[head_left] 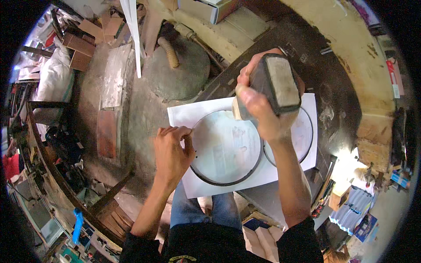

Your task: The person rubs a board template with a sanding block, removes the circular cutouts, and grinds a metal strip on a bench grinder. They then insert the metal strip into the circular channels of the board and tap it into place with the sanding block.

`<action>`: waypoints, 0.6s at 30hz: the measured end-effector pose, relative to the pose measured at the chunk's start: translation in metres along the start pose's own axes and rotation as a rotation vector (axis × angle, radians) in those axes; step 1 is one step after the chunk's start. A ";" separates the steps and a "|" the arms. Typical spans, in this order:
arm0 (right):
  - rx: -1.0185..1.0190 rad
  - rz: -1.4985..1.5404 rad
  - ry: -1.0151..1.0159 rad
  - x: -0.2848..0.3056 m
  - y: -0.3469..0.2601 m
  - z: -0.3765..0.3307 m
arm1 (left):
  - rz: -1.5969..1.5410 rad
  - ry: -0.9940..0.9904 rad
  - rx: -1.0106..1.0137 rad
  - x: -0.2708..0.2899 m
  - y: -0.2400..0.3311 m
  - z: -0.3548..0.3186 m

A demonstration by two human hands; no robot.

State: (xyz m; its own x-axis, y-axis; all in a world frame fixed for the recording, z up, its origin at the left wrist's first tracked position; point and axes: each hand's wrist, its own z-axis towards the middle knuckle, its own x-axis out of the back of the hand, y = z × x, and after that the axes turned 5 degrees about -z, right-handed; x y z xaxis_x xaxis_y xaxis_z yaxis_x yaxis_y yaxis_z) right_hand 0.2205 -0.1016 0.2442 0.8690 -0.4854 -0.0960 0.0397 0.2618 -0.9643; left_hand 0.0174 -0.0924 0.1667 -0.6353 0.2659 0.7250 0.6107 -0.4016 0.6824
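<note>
A white sheet (272, 174) lies on the dark workbench in front of me, bearing two round pale pieces with thin dark rims. The larger round piece (228, 149) is left of the smaller one (302, 131). At the larger piece's left rim is my left hand (171, 151), thumb and forefinger pinched; what they hold, if anything, I cannot make out. Over the right part of the sheet, my right hand (258, 101) grips a dark block (284, 83) with a pale rectangular face. A small light-coloured wooden piece (237, 109) shows beneath that hand, partly hidden.
Beyond the sheet, the dark bench top (298, 39) carries small scraps. A round grey lid (180, 72) with a ribbed hose (168, 51) stands at the far left. Cardboard boxes (81, 48) and a blue strap-like item (78, 225) are further left. Stacked packs (353, 210) sit at right.
</note>
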 end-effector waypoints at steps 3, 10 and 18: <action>-0.011 -0.125 -0.125 0.018 0.002 0.013 | -0.017 0.016 0.041 -0.004 0.002 0.000; 0.099 -0.252 -0.156 -0.005 -0.010 0.002 | -0.100 0.029 0.077 -0.003 0.008 -0.001; -0.008 -0.127 -0.180 -0.018 -0.013 0.013 | -0.089 -0.010 0.105 -0.007 -0.008 -0.002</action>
State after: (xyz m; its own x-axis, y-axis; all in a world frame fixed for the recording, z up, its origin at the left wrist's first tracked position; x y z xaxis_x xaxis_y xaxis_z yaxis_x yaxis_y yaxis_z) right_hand 0.2108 -0.0852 0.2621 0.9312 -0.3574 0.0716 0.1514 0.2006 -0.9679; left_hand 0.0164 -0.0926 0.1555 -0.6845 0.3053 0.6620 0.5991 -0.2819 0.7494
